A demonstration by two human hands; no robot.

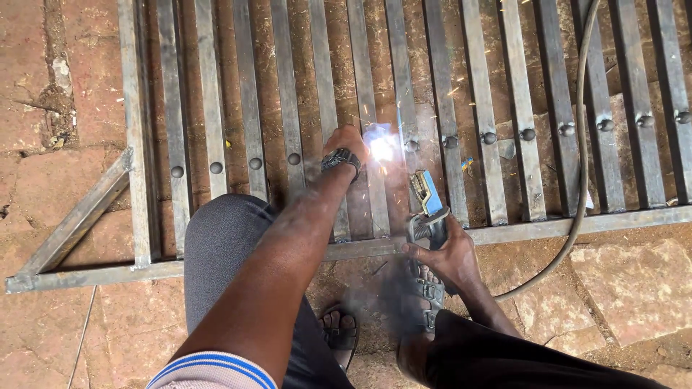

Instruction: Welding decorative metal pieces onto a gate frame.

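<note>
A grey metal grille (447, 108) of several upright bars lies flat on the ground, with round studs along its middle. My right hand (445, 258) grips a welding electrode holder (427, 205) with a blue jaw. Its rod reaches up-left to a bright white arc (380, 148) on one bar, throwing sparks. My left hand (347, 140), with a dark wristwatch (340, 160), rests on the bars just left of the arc; what its fingers hold is hidden by the glare.
A thick welding cable (580, 166) curves from the top right down to the holder. The grille's bottom rail (548, 229) and a diagonal brace (76, 216) lie on reddish stone paving. My knees and sandalled feet (425, 295) sit by the rail.
</note>
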